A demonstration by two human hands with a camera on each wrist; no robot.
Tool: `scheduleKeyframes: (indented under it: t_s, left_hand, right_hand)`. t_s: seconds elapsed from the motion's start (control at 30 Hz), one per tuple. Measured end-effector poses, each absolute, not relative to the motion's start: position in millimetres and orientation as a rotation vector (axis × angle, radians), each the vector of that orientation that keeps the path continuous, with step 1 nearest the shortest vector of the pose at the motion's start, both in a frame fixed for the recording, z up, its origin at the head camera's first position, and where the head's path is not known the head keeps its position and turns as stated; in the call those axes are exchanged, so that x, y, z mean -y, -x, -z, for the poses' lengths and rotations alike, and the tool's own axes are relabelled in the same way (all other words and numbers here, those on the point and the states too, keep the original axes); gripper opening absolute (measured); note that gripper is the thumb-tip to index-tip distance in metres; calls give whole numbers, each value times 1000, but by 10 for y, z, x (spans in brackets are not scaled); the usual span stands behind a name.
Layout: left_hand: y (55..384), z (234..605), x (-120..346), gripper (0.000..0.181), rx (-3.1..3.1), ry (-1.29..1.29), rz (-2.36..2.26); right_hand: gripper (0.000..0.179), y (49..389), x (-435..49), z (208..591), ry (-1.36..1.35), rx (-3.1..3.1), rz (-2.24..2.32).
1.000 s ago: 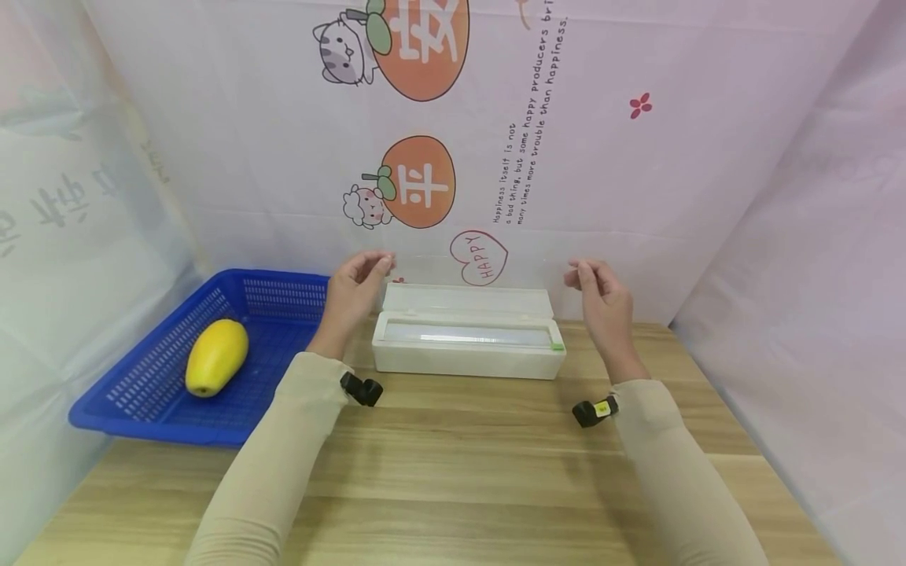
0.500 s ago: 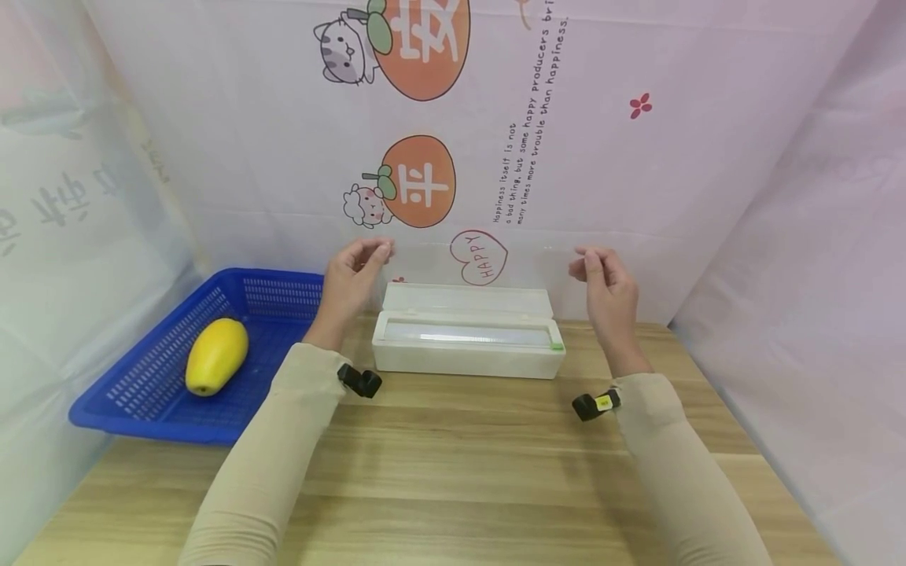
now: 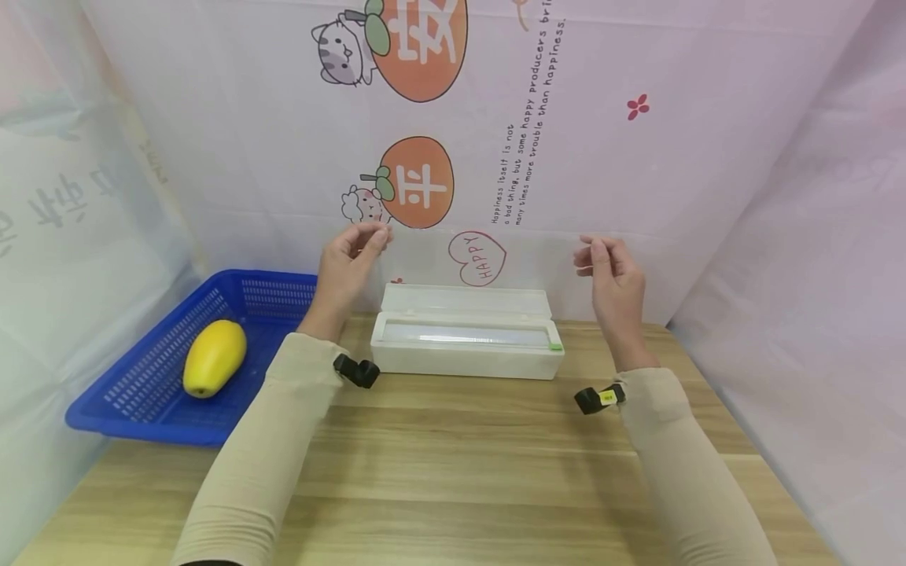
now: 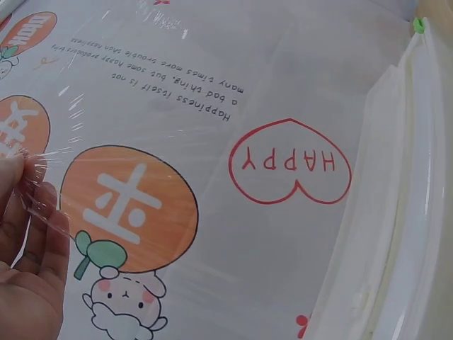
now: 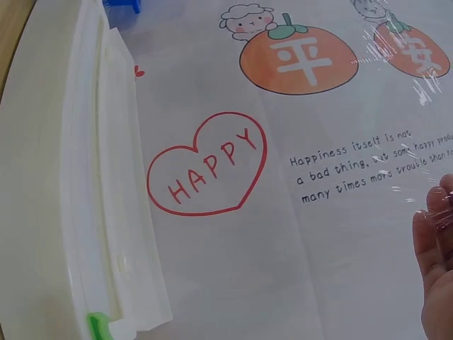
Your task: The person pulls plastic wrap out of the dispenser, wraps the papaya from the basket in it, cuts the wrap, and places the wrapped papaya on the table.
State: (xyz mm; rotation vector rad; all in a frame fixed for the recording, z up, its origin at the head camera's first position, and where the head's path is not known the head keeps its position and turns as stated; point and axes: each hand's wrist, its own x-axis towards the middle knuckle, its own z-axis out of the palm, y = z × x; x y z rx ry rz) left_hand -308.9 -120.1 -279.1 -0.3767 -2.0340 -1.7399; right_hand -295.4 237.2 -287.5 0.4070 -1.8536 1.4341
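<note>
A sheet of clear cling film (image 4: pixel 74 113) shows by its glints and creases in both wrist views. My left hand (image 3: pixel 343 271) pinches one edge of it between thumb and fingers, above the left end of a white cling film dispenser (image 3: pixel 467 362). On the other side my right hand (image 3: pixel 618 287) grips the film, up and to the right of the box; its fingers (image 5: pixel 433 241) are partly cut off in the right wrist view. The dispenser's lid (image 3: pixel 465 300) is raised, and a green cutter slider (image 3: pixel 555 346) sits at its right end. In the head view the film is barely visible.
A blue plastic basket (image 3: pixel 92 420) stands on the left with a yellow papaya-like fruit (image 3: pixel 215 358) in it. The wooden table (image 3: pixel 453 472) meets a printed white cloth wall (image 3: pixel 580 157) behind the dispenser, with cloth walls on both sides too.
Both hands have risen and moved slightly farther apart, the left one leftward and the right one rightward. The dispenser, basket and fruit have stayed in place.
</note>
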Motion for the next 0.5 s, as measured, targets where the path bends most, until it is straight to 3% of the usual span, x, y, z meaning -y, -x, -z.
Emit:
scheduleKeyframes:
  t_s: [0.5]
  left_hand:
    - [3079,2583,1219,35,1967,459,1718]
  right_hand:
    - [27,3007,-2418,2717,-458,1804,-1410]
